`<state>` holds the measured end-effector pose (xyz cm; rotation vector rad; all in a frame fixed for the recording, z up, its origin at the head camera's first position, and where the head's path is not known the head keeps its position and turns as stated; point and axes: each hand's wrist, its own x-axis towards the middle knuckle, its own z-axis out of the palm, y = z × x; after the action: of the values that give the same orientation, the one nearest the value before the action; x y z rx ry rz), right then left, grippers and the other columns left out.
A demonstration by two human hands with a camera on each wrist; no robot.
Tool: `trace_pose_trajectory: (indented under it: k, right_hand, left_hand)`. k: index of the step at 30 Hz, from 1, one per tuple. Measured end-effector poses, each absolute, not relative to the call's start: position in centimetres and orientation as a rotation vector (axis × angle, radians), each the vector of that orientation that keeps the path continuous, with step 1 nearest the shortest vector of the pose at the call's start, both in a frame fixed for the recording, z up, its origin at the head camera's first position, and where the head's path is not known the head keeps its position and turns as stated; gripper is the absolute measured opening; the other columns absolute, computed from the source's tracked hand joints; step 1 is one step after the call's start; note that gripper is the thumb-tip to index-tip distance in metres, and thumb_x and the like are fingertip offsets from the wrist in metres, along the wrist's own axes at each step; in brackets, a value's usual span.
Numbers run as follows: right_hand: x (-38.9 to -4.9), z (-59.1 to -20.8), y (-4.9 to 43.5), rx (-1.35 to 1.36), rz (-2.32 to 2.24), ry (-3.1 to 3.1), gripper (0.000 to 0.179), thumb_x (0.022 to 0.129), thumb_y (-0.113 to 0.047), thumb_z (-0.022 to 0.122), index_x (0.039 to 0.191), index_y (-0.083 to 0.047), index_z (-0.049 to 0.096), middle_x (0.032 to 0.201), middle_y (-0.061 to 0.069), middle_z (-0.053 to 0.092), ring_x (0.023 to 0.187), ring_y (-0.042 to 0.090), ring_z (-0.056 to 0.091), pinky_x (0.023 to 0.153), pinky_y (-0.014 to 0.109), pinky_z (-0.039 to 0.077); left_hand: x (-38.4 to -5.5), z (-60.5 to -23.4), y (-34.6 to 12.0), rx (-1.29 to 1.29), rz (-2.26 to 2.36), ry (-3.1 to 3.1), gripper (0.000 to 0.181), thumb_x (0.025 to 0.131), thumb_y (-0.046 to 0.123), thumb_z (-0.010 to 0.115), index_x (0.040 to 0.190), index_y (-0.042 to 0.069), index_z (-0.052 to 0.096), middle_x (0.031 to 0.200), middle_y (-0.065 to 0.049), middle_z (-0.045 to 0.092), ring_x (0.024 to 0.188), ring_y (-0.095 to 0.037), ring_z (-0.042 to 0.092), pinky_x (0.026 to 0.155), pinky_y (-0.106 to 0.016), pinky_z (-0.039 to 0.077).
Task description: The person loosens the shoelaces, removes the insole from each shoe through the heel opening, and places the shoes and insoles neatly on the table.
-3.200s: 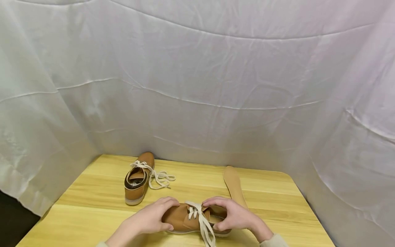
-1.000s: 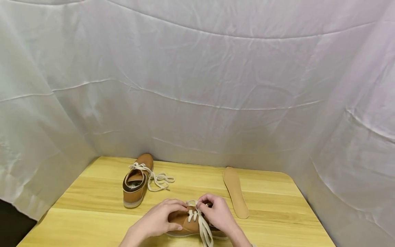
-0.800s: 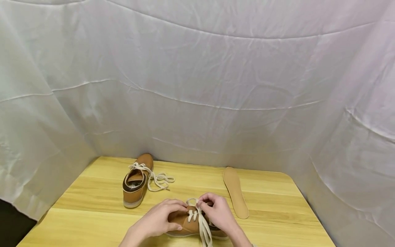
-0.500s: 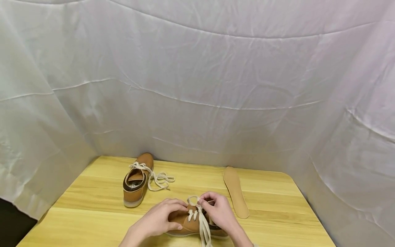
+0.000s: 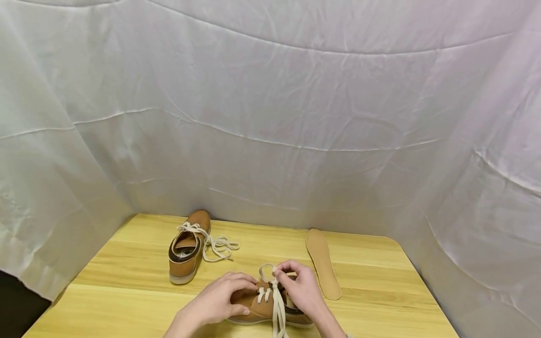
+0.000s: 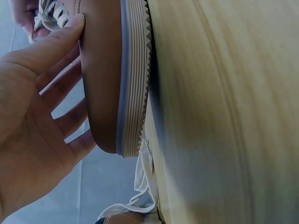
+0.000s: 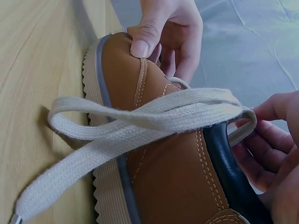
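A brown leather shoe [image 5: 262,309] lies sideways on the table, toe to the left. My left hand [image 5: 215,298] grips its toe end, thumb on the near side and fingers on the far side. In the left wrist view the thumb presses the upper of the shoe [image 6: 100,88] above its ridged sole. Over the tongue, my right hand [image 5: 302,290] pinches the cream shoelace [image 5: 279,310] between thumb and forefinger. A loop stands up beside those fingertips. In the right wrist view, another loop and a metal-tipped end of the shoelace [image 7: 163,112] hang over the shoe's near side.
Its matching brown shoe [image 5: 182,270] stands at the back left, its loose lace [image 5: 220,249] spread on the wood. A tan insole [image 5: 323,265] lies to the right, beyond my right hand. White cloth [image 5: 270,117] hangs behind the wooden table [image 5: 372,281].
My right hand has left the shoe's opening and taken hold of the lace. Over the last second it has risen slightly, and the loop stands taller. My left hand stays at the toe.
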<state>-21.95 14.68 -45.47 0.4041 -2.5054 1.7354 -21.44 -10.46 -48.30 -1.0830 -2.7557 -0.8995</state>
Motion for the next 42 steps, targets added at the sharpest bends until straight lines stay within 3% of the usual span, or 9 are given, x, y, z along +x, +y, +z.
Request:
trace_pose_trajectory:
  k: [4, 10, 20, 32, 36, 42]
  right_hand:
    - [-22.0, -45.5, 14.7, 0.386, 1.750, -2.485, 0.011, 0.098, -0.014, 0.071, 0.096, -0.003, 0.074, 0.097, 0.010, 0.070, 0.075, 0.013, 0.069, 0.054, 0.021, 0.054]
    - [-22.1, -45.6, 14.7, 0.376, 1.775, -2.428, 0.012, 0.098, -0.014, 0.072, 0.096, -0.003, 0.074, 0.096, 0.008, 0.071, 0.082, 0.011, 0.067, 0.069, 0.023, 0.060]
    - [-22.1, -45.5, 14.6, 0.352, 1.831, -2.396, 0.010, 0.098, -0.014, 0.073, 0.097, -0.004, 0.074, 0.091, 0.008, 0.071, 0.078, 0.014, 0.064, 0.067, 0.026, 0.058]
    - [-22.6, -45.2, 17.1, 0.747, 1.518, -2.685, 0.017, 0.103, -0.027, 0.067, 0.106, -0.011, 0.072, 0.099, -0.004, 0.072, 0.091, 0.013, 0.069, 0.084, 0.029, 0.057]
    - [-22.9, -45.2, 18.2, 0.898, 1.443, -2.717, 0.017, 0.103, -0.025, 0.068, 0.112, -0.013, 0.074, 0.108, -0.006, 0.074, 0.101, 0.012, 0.068, 0.093, 0.034, 0.057]
    - [-23.0, -45.3, 18.9, 1.010, 1.399, -2.714, 0.014, 0.100, -0.017, 0.071, 0.112, -0.019, 0.076, 0.111, -0.006, 0.074, 0.106, 0.012, 0.068, 0.095, 0.036, 0.058]
  left_hand:
    - [-21.4, -48.3, -10.4, -1.079, -0.897, -2.757, 0.044, 0.087, 0.030, 0.085, 0.128, 0.022, 0.073, 0.138, 0.010, 0.064, 0.130, -0.019, 0.058, 0.110, -0.047, 0.048]
    - [-21.5, -48.4, -10.4, -1.070, -0.901, -2.762, 0.045, 0.087, 0.030, 0.085, 0.130, 0.024, 0.072, 0.138, 0.011, 0.063, 0.131, -0.020, 0.058, 0.110, -0.049, 0.048]
    - [-21.5, -48.5, -10.4, -1.054, -0.894, -2.760, 0.045, 0.087, 0.028, 0.085, 0.130, 0.023, 0.072, 0.138, 0.011, 0.064, 0.130, -0.019, 0.058, 0.110, -0.049, 0.049]
    - [-21.6, -48.5, -10.4, -1.087, -0.871, -2.745, 0.044, 0.088, 0.032, 0.085, 0.130, 0.025, 0.072, 0.137, 0.012, 0.064, 0.130, -0.019, 0.059, 0.109, -0.048, 0.049]
    - [-21.6, -48.6, -10.4, -1.084, -0.879, -2.752, 0.044, 0.088, 0.033, 0.084, 0.130, 0.025, 0.072, 0.138, 0.011, 0.064, 0.131, -0.019, 0.058, 0.110, -0.049, 0.049]
    - [-21.5, -48.6, -10.5, -1.082, -0.890, -2.758, 0.045, 0.089, 0.034, 0.084, 0.131, 0.025, 0.072, 0.139, 0.010, 0.063, 0.132, -0.020, 0.057, 0.110, -0.050, 0.049]
